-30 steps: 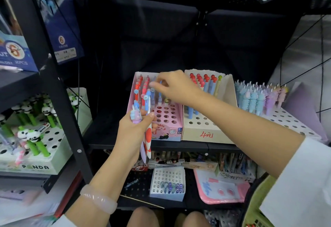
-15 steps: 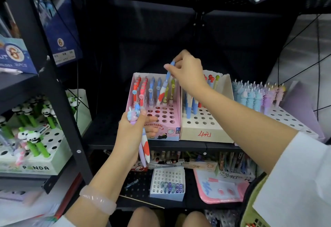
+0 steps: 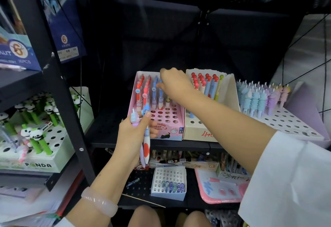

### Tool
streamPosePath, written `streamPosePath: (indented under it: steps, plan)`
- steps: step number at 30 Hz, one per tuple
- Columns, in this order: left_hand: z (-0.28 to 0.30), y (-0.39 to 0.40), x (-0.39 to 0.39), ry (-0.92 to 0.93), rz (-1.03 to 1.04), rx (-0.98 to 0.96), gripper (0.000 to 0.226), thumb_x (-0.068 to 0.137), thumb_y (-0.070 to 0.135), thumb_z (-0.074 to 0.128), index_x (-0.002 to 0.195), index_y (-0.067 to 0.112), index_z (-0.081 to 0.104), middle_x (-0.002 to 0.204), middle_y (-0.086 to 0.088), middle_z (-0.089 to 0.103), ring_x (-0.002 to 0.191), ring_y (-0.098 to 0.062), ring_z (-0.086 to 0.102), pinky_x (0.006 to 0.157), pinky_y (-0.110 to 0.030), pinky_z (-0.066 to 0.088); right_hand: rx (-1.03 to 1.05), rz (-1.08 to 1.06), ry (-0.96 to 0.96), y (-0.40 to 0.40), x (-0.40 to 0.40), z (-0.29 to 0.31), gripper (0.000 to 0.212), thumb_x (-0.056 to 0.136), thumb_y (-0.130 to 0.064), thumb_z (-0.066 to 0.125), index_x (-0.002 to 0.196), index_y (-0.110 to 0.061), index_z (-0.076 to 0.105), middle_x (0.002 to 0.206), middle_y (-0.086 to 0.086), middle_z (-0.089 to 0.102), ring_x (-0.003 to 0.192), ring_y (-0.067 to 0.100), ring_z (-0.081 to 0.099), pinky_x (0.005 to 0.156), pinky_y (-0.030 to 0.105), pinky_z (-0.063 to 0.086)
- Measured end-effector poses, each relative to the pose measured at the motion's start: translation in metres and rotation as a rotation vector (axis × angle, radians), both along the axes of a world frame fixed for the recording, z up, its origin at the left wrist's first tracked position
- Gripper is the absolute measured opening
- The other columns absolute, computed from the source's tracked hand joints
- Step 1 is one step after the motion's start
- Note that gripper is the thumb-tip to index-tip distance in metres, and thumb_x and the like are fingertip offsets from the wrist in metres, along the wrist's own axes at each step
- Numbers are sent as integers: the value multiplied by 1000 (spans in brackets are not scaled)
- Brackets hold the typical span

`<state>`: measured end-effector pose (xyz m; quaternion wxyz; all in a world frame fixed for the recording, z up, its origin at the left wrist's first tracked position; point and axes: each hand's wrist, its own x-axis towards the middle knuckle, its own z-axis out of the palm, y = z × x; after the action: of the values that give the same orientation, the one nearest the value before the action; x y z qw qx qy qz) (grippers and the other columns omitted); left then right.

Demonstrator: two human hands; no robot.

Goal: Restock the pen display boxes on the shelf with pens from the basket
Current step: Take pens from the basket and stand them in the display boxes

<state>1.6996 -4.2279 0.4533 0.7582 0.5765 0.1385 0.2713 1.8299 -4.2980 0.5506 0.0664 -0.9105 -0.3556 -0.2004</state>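
"PANDA" reads on the green pen box (image 3: 38, 164) at left. Your right hand (image 3: 174, 81) pinches a blue pen (image 3: 160, 92) standing in the pink display box (image 3: 168, 128) on the shelf (image 3: 107, 137). Your left hand (image 3: 132, 133) grips a bundle of pens (image 3: 146, 144) just before that box; red and blue pens fill its back rows.

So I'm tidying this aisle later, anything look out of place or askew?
Yes. In the green panda box at left, two panda pens lean over crookedly instead of standing in their holes. A loose pen also lies flat on the lower shelf beside the small white box.
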Motion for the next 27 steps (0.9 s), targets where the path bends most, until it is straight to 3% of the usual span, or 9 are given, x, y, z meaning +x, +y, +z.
streamPosePath:
  steps: [5,9,12,14,16,18,20,23,27]
  plan:
    - [-2,3,-2,-9,21,4,5,90,18,59,88,18,64,57,3,65,49,-4,57,49,-16,49,20,-39,71,-2,4,-10,31,95,-28,49,112,-2,52,105,16,60,91,32,60,64,33,36]
    - [-3,4,-3,-7,40,41,8,89,18,60,84,21,65,62,5,69,54,-2,62,53,-14,49,200,-32,-47,-6,-9,-17,31,96,-34,48,112,-8,49,88,8,63,76,24,60,56,32,38]
    - [-3,5,-4,-2,54,74,8,87,16,63,81,18,68,69,4,71,66,-5,67,58,-14,51,452,179,365,-7,-31,-22,24,91,-42,52,89,-19,53,72,-5,57,64,10,54,58,28,42]
    - [-1,4,-3,-2,57,84,11,87,14,63,78,19,67,70,1,71,69,-10,69,58,-17,52,419,284,673,-9,-45,-27,22,87,-48,55,86,-25,53,74,-3,59,62,8,54,61,27,47]
    - [1,1,-2,16,89,104,15,87,14,63,73,20,66,68,-1,69,68,-14,67,57,-18,52,370,318,767,-11,-53,-33,21,85,-44,61,88,-25,51,73,-4,60,63,6,55,60,23,48]
    - [2,-2,0,33,111,112,17,87,15,63,72,23,65,69,1,68,70,-15,66,60,-19,52,409,316,761,-13,-54,-36,21,85,-35,66,88,-19,52,73,-4,61,67,7,57,61,22,49]
    - [1,-3,-1,45,76,111,7,88,20,62,83,23,67,75,0,69,74,-19,68,67,-29,54,455,309,737,-15,-54,-37,19,85,-28,68,89,-13,57,82,4,67,74,15,63,67,27,54]
    - [2,-2,-5,36,3,66,13,92,25,57,100,30,66,76,-2,71,70,-18,69,68,-34,55,570,333,749,-20,-49,-29,11,90,-21,60,95,-12,58,80,3,67,65,5,64,55,13,49]
    - [6,0,-6,30,34,-8,9,95,24,52,93,22,61,74,-3,66,52,-10,62,50,-23,53,911,296,645,-26,-31,-4,6,95,-16,52,99,-13,55,77,-1,66,63,2,64,62,17,55]
